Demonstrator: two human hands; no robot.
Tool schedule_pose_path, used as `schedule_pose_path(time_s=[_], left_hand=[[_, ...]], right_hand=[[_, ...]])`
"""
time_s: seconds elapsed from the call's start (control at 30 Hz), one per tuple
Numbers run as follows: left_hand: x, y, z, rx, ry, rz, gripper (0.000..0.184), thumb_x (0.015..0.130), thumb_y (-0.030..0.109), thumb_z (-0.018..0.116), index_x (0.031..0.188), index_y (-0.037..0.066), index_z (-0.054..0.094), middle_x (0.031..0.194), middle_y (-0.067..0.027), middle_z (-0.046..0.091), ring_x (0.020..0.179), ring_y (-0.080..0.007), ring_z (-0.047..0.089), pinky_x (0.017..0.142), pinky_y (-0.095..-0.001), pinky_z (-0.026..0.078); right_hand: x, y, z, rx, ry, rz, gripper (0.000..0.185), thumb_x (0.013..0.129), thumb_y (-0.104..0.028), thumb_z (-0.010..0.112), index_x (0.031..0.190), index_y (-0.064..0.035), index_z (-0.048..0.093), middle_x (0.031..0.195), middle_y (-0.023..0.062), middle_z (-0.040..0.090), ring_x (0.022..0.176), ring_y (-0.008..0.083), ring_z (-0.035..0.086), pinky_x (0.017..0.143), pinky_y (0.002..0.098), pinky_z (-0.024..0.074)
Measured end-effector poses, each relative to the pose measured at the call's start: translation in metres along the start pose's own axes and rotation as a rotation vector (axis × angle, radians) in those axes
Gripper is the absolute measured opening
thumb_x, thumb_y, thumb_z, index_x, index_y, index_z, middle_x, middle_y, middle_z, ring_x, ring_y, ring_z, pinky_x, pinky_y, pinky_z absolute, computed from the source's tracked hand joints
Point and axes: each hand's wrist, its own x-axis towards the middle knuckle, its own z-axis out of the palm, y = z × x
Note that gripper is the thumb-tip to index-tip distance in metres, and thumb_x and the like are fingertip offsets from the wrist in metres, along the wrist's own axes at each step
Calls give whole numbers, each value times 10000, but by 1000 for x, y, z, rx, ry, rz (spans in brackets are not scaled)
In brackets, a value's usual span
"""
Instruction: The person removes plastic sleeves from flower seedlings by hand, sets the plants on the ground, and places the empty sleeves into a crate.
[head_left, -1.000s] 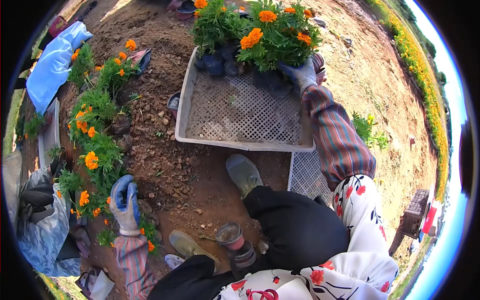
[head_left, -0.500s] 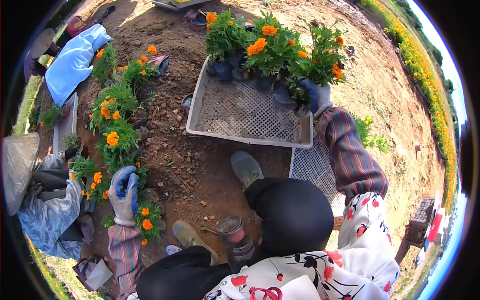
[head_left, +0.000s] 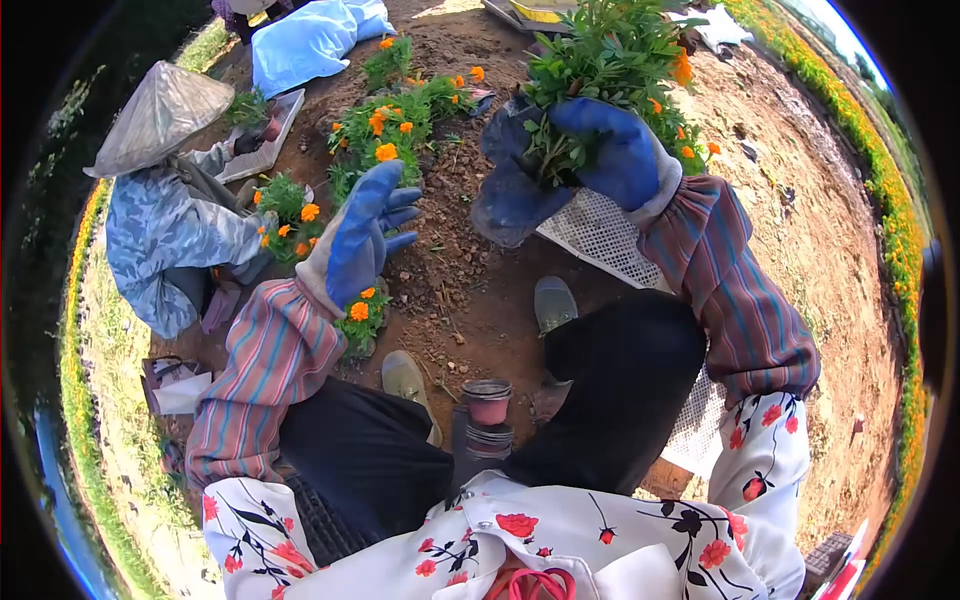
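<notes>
My right hand (head_left: 625,155), in a blue-and-grey glove, is closed around the stems of leafy marigold plants (head_left: 595,60). Dark plastic nursery pots (head_left: 512,205) hang at their bases, lifted in front of me. To the left, my gloved left hand (head_left: 362,235) is raised with its fingers apart and nothing in it. Just below that hand, an orange marigold (head_left: 360,312) stands on the soil. Beyond it runs a row of flowering marigolds (head_left: 400,115). The perforated white tray (head_left: 605,235) is partly hidden behind the held plants and my knee.
Stacked empty pots (head_left: 488,410) stand between my feet. At left crouches a co-worker in a conical hat (head_left: 165,110), with a hand over another white tray (head_left: 270,140). A light blue cloth (head_left: 315,45) lies farther back. Loose soil (head_left: 450,270) covers the ground ahead.
My right hand has lifted the marigold plants up and toward me from the tray. My left hand has left the row of flowers and opened. The view has swung left.
</notes>
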Motion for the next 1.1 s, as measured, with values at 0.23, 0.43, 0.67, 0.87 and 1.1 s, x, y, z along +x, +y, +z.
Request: schedule_pose_path(time_s=[0.23, 0.43, 0.67, 0.87, 1.1], left_hand=[[-49, -26, 42, -483, -336, 266, 592, 881, 447, 428, 1329, 85, 288, 1284, -126, 406, 1124, -253, 453, 945, -391, 383], [-69, -54, 2, -472, -149, 243, 464, 866, 265, 525, 1267, 96, 363, 1159, -51, 507, 1059, -149, 507, 882, -346, 441], [-76, -64, 2, -358, -70, 371, 484, 819, 140, 592, 1256, 126, 384, 1151, -48, 516, 1045, -192, 513, 893, -362, 417], [-71, -68, 9, -553, -156, 285, 433, 859, 296, 537, 1238, 133, 407, 1128, -45, 535, 974, -199, 565, 839, -370, 459], [-62, -78, -1, -650, -169, 69, 375, 880, 353, 482, 1144, 87, 494, 1112, -59, 546, 989, -204, 551, 868, -380, 426]], right_hand=[[4, -40, 101, 340, -53, 9, 403, 613, 62, 689, 993, 5, 564, 1018, 99, 575, 967, 180, 547, 851, 292, 437], [-9, -46, 113, 114, -167, 112, 380, 637, 29, 686, 995, 4, 561, 1024, 116, 567, 970, 203, 545, 867, 317, 423], [-12, -35, 117, 788, -178, 243, 378, 665, 10, 712, 1015, 8, 569, 1021, 104, 579, 952, 173, 557, 827, 291, 453], [2, -42, 114, 223, -210, 47, 429, 678, 96, 654, 1087, 34, 542, 1074, 99, 572, 970, 135, 550, 851, 270, 458], [9, -15, 103, 813, -107, 554, 488, 612, 100, 684, 1072, -5, 555, 1109, 104, 554, 1012, 172, 541, 876, 308, 452]])
